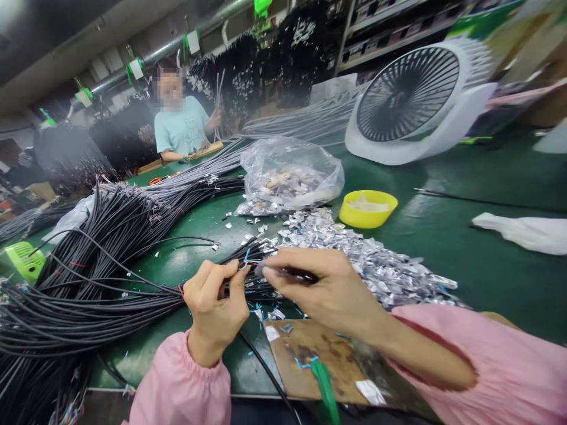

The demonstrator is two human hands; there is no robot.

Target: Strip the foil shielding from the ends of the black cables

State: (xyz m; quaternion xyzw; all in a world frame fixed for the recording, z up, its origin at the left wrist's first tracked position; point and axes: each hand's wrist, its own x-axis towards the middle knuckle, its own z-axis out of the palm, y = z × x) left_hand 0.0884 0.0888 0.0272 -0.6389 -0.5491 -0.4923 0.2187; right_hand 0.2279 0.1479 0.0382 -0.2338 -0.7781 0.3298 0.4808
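Observation:
My left hand is closed in a pinch on the end of a black cable, whose length seems to run down below the hand to the lower edge. Thin blue and red wires fan out of the stripped end. My right hand is closed around a dark shiny object, mostly hidden by the fingers. Its fingertips meet the thin wires just right of my left hand. Behind both hands lie more black cable ends and a heap of silvery foil scraps.
Black cable bundles cover the left. A brown board with a green-handled tool lies in front. Beyond are a plastic bag of scraps, a yellow dish and a white fan. A co-worker sits across the table.

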